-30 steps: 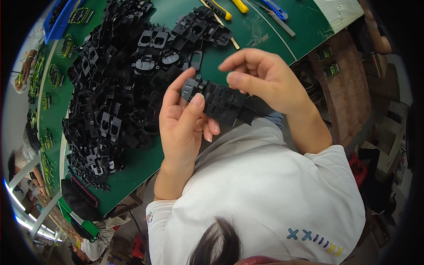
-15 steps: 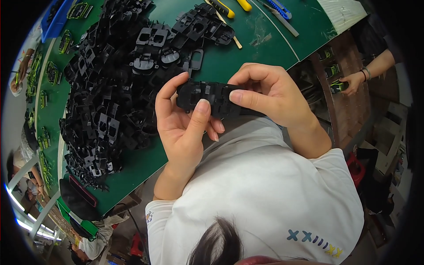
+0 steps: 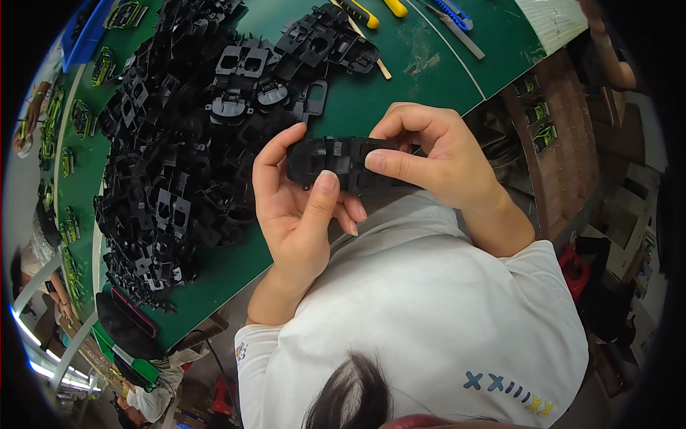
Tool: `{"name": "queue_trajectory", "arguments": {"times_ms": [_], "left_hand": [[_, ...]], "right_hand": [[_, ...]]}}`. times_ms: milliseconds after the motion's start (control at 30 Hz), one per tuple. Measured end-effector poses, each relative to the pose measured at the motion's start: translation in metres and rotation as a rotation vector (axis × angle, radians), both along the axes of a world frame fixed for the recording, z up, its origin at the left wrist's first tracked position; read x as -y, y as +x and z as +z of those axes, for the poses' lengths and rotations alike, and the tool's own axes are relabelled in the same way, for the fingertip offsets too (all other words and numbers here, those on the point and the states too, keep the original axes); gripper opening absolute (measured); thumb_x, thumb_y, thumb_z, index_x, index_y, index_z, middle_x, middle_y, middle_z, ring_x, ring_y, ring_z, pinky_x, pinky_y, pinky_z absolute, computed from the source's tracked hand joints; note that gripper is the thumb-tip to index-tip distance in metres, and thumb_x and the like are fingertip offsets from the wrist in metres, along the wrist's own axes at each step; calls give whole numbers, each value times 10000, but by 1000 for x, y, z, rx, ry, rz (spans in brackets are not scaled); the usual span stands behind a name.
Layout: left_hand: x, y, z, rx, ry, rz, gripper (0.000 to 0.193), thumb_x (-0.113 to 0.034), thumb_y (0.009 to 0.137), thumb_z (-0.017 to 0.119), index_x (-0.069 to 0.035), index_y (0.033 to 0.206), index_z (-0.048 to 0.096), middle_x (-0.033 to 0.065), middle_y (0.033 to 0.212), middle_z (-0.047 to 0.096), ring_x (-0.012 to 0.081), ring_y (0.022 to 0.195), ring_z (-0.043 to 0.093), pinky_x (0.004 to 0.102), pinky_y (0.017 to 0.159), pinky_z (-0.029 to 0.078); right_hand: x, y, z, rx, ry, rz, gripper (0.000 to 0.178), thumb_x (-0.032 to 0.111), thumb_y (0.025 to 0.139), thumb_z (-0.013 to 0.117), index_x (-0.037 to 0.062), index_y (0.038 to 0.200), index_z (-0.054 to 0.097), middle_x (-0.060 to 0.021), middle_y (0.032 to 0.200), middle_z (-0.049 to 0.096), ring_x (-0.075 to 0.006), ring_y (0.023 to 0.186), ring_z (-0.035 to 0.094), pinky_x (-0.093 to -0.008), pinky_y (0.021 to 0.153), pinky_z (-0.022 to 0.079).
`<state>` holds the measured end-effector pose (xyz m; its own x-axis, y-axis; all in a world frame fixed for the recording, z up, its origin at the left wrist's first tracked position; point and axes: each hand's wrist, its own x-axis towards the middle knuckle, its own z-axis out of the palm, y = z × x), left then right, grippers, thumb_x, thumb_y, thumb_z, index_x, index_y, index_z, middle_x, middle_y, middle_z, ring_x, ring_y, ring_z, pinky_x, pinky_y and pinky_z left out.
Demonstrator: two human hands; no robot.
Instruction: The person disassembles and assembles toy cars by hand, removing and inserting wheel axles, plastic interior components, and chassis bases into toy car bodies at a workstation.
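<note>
Between my two hands is a black molded plastic part [image 3: 343,159], long and narrow with small raised ribs and openings. My left hand [image 3: 294,196] grips its left end, the thumb pressing the near edge and the index finger curled behind. My right hand [image 3: 432,154] pinches the right end, thumb on top and bent fingers at the far side. The part is held in the air close to my white shirt, off the table edge. A large heap of similar black plastic parts [image 3: 171,143] lies to the left of my hands.
The green table [image 3: 400,79] carries yellow-handled tools [image 3: 361,14], a thin wooden stick [image 3: 382,68] and a blue utility knife [image 3: 454,14] at the far side. Green-and-black parts [image 3: 84,118] line the left edge near a blue bin [image 3: 86,32]. Other people work at both sides.
My right thumb has shifted slightly left along the part, and my left thumb has slid a little nearer to me. A co-worker's hand on the right has withdrawn from the brown shelf.
</note>
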<state>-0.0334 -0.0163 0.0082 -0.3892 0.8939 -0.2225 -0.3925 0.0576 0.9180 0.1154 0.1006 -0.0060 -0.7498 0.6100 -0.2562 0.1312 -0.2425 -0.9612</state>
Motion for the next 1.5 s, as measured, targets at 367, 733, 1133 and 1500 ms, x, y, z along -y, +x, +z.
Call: {"name": "queue_trajectory", "arguments": {"times_ms": [367, 733, 1133, 1500], "left_hand": [[2, -7, -10, 206, 47, -47, 457, -88, 956, 510, -24, 1349, 284, 196, 1061, 587, 190, 593, 627, 231, 438, 501], [-3, -9, -10, 176, 47, 3, 456, -75, 956, 508, -36, 1349, 279, 201, 1074, 578, 192, 609, 626, 237, 460, 510], [32, -21, 21, -148, 43, 55, 758, -125, 865, 679, -39, 1438, 190, 117, 1113, 435, 66, 588, 540, 170, 474, 420], [84, -298, 162, -898, 91, 1185, 261, -235, 890, 637, 22, 877, 594, 50, 666, 574, 94, 510, 534, 218, 470, 447]], "right_hand": [[6, 5, -6, -108, -17, -130, 200, 152, 821, 731, 1, 940, 675, 5, 764, 641, -30, 673, 543, -185, 606, 426], [-1, 3, 10, -55, 928, -135, 523, 136, 590, 818, 61, 1068, 620, -74, 995, 634, -260, 931, 589, -352, 819, 463], [-1, -5, 45, -65, 1014, -97, 490, 30, 567, 805, 30, 1014, 605, -115, 1045, 651, -287, 983, 589, -369, 883, 457], [-25, -30, 58, -24, 1004, -143, 475, -8, 604, 770, 21, 1047, 600, -90, 1056, 613, -235, 1018, 558, -327, 947, 402]]}}
